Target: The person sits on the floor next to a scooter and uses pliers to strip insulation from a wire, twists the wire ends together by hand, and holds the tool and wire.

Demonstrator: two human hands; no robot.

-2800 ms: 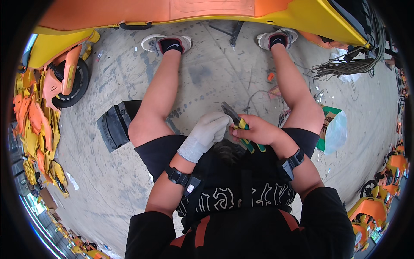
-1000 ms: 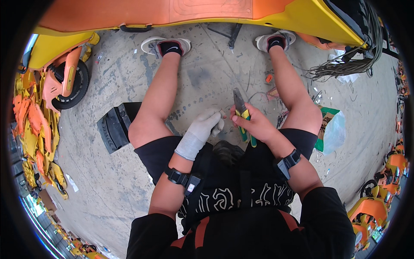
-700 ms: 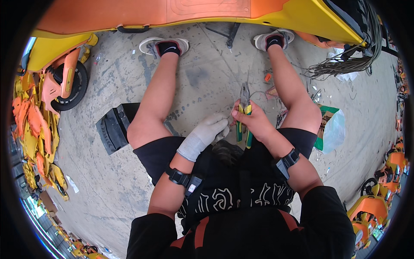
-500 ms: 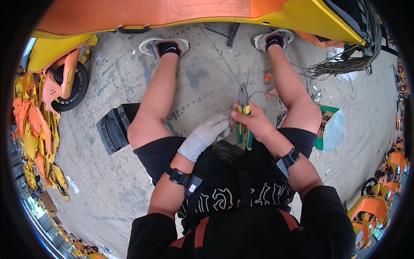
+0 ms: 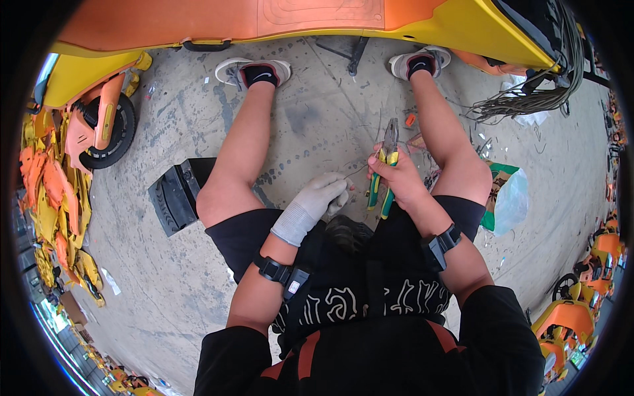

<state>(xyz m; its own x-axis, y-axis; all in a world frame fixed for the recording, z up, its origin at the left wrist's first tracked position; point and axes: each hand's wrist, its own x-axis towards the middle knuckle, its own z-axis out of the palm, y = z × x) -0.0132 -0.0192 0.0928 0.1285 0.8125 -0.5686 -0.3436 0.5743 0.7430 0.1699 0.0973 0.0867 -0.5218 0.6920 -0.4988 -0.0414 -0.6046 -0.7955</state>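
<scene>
grips steel-nosed pliers with yellow-and-green handles [image 5: 393,158] in the bare right hand [image 5: 400,177], pointed toward twelve; apparently pinches a thin grey metal wire [image 5: 356,173] in the white knit-gloved left hand [image 5: 321,195], running toward two o'clock. should handle light and springy; best taken near an end.

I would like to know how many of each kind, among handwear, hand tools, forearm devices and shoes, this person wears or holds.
Whitish knitted glove, on the left hand: 1
Pliers with green-and-yellow handles, in the right hand: 1
Black strapped box-shaped forearm devices: 2
Grey shoes with pale soles: 2
Total: 6
</scene>
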